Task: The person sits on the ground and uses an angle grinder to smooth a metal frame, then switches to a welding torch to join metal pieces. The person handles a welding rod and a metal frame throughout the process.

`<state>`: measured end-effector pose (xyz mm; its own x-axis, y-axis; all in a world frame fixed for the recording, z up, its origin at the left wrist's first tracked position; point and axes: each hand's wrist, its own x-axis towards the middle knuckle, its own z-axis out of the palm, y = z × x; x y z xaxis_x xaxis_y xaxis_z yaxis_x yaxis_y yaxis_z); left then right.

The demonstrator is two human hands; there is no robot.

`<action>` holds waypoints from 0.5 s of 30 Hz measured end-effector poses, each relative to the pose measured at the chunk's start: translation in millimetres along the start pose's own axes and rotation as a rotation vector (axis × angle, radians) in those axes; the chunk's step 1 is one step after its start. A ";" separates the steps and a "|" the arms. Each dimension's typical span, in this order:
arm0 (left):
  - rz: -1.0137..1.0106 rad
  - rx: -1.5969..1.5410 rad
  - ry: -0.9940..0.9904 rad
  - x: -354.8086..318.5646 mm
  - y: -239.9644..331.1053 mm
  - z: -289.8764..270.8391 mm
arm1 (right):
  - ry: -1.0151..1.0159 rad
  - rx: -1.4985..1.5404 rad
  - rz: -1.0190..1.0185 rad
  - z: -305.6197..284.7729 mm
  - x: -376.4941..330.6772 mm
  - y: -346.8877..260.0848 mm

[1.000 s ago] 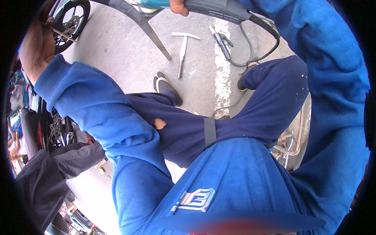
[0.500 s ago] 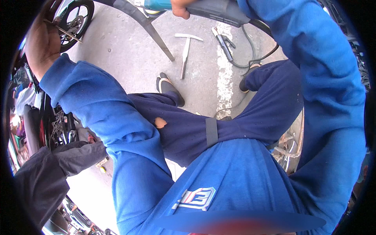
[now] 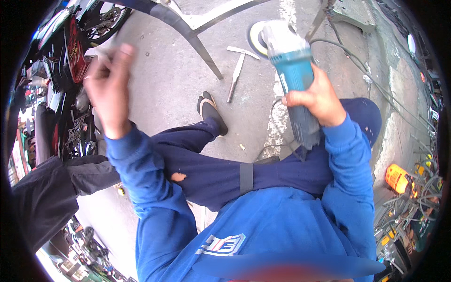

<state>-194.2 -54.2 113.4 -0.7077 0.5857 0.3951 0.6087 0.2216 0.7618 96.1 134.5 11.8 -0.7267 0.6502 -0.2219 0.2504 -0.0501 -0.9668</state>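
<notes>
Grinder (image 3: 291,70) — teal body, pale disc guard pointing away — now sits lower and nearer the lap than a second ago, when only its rear end showed at the top edge. Right hand (image 3: 317,96) wraps the body, grip closed on it; cord trails to the knee. Left hand (image 3: 109,87) has come in from the far left edge and hangs free, fingers loosely curled, holding nothing. Hammer (image 3: 236,70) lies untouched on the concrete floor (image 3: 164,80), just beyond the sandal (image 3: 211,113) — judged: tool pulled back, not cutting.
</notes>
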 end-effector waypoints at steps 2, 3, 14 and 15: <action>-0.024 0.081 -0.430 -20.0 -13.3 18.0 | -0.083 0.198 0.112 -3.9 0.1 17.8; -0.044 0.244 -0.724 -24.0 -16.0 19.8 | -0.068 0.206 0.143 -3.8 2.4 25.4; 0.067 0.434 -1.235 -66.5 -6.3 60.2 | 0.099 0.218 0.306 -4.3 10.3 45.8; 0.106 0.438 -1.235 -70.8 -6.1 62.1 | 0.116 0.221 0.322 -4.4 11.1 46.3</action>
<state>-125.5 -48.6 48.9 0.0005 0.8863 -0.4631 0.8713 0.2269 0.4351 102.4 142.8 -34.9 -0.5534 0.6554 -0.5140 0.3005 -0.4184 -0.8571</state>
